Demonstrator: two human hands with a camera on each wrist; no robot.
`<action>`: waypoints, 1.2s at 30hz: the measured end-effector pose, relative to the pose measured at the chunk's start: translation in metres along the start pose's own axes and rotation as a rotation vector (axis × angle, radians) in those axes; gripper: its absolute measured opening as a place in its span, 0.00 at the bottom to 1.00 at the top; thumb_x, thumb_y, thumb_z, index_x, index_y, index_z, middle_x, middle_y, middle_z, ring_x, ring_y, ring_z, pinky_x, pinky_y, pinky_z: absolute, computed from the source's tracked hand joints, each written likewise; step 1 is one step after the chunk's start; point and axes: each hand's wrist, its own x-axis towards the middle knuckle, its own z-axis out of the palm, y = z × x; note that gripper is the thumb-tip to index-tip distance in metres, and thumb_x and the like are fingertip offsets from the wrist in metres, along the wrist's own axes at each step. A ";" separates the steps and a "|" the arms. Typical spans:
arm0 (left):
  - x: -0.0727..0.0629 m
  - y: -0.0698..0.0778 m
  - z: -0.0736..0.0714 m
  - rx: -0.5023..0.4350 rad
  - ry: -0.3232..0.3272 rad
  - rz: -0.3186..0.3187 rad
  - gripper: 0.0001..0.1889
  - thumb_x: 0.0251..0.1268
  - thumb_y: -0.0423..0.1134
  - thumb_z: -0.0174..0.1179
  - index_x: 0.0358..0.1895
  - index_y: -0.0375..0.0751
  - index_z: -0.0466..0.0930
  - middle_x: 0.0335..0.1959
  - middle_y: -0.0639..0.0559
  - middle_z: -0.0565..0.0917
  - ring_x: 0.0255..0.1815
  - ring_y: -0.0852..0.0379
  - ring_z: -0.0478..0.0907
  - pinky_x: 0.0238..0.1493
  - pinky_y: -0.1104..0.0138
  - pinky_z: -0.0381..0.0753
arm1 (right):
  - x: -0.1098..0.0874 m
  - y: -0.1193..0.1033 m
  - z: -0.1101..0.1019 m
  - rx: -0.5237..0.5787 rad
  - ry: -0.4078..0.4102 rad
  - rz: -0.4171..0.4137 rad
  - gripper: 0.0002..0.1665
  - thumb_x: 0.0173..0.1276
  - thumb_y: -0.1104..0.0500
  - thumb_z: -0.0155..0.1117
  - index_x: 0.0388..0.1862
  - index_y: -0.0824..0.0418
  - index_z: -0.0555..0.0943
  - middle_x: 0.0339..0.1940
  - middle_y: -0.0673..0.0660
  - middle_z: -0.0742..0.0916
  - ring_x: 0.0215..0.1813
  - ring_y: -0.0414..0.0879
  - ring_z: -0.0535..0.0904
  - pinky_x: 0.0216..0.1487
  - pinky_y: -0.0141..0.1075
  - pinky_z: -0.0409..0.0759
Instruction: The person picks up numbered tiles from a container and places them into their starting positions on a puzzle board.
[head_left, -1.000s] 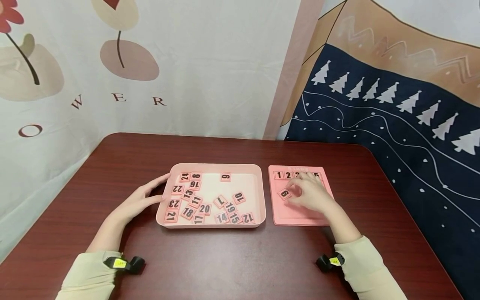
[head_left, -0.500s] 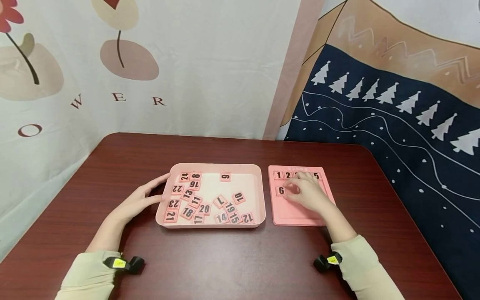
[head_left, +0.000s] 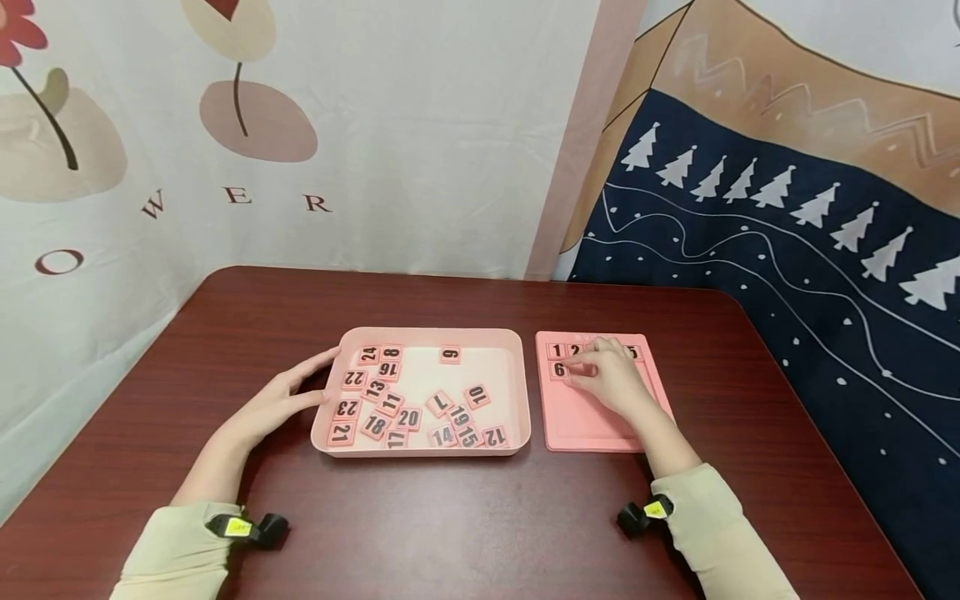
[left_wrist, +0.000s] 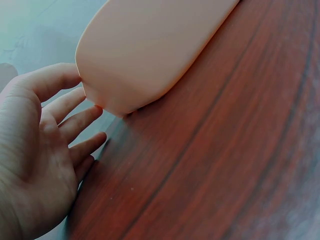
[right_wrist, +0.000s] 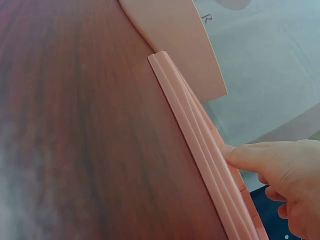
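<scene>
In the head view, my right hand (head_left: 617, 382) pinches a number tile (head_left: 557, 370) marked 6 by its right side, between thumb and finger. The tile lies upright on the pink puzzle board (head_left: 577, 429), just below the 1 tile (head_left: 556, 350). Tiles 2 and 5 show in the top row; my fingers cover the ones between. My left hand (head_left: 276, 408) touches the left rim of a pink tray (head_left: 498, 337) with spread, fairly straight fingers. In the left wrist view, the fingertips (left_wrist: 75, 75) meet the tray's corner. The right wrist view hides the tile behind the board's edge (right_wrist: 192, 137).
Several loose number tiles lie in the tray at various angles, among them 20 (head_left: 409, 418), 10 (head_left: 477, 395) and 24 (head_left: 369, 354). Tray and board stand side by side with a narrow gap, on a dark red wooden table (head_left: 450, 525). Printed cloths hang behind.
The 6 tile has turned from tilted to upright and moved up and left, close under the 1 tile. My right hand moved left with it. The left hand and tray stayed put.
</scene>
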 end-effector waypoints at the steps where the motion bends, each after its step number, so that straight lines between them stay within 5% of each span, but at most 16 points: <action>1: 0.000 0.000 0.000 -0.004 -0.002 0.002 0.33 0.68 0.37 0.59 0.75 0.46 0.57 0.73 0.46 0.59 0.70 0.67 0.50 0.58 0.81 0.51 | 0.001 0.000 0.000 0.006 0.003 0.005 0.15 0.53 0.57 0.77 0.42 0.54 0.89 0.28 0.51 0.74 0.40 0.48 0.66 0.40 0.44 0.61; 9: 0.001 -0.001 0.001 -0.007 0.000 0.017 0.33 0.68 0.36 0.58 0.74 0.46 0.58 0.73 0.45 0.59 0.69 0.70 0.51 0.59 0.82 0.52 | 0.002 0.000 0.003 0.022 0.006 0.017 0.15 0.54 0.58 0.76 0.43 0.55 0.89 0.27 0.51 0.74 0.39 0.48 0.66 0.38 0.42 0.62; 16: 0.000 -0.001 0.001 0.005 -0.002 0.012 0.33 0.67 0.36 0.59 0.74 0.47 0.58 0.73 0.46 0.59 0.70 0.68 0.51 0.59 0.81 0.52 | 0.002 -0.006 -0.001 0.032 0.076 -0.068 0.17 0.52 0.59 0.77 0.43 0.55 0.89 0.28 0.53 0.76 0.38 0.48 0.67 0.39 0.44 0.61; 23: 0.000 -0.001 0.000 0.011 -0.003 0.010 0.33 0.68 0.37 0.58 0.75 0.47 0.58 0.73 0.46 0.59 0.70 0.66 0.51 0.59 0.81 0.52 | 0.003 -0.031 -0.010 0.129 0.112 -0.158 0.18 0.51 0.60 0.78 0.44 0.56 0.88 0.31 0.56 0.78 0.38 0.45 0.66 0.40 0.40 0.63; 36: 0.000 0.001 0.001 -0.004 -0.004 0.004 0.33 0.68 0.37 0.59 0.74 0.46 0.57 0.73 0.47 0.59 0.70 0.67 0.51 0.59 0.80 0.52 | 0.010 -0.085 0.004 0.124 0.080 -0.375 0.17 0.48 0.58 0.80 0.41 0.55 0.89 0.29 0.52 0.76 0.37 0.44 0.66 0.39 0.40 0.63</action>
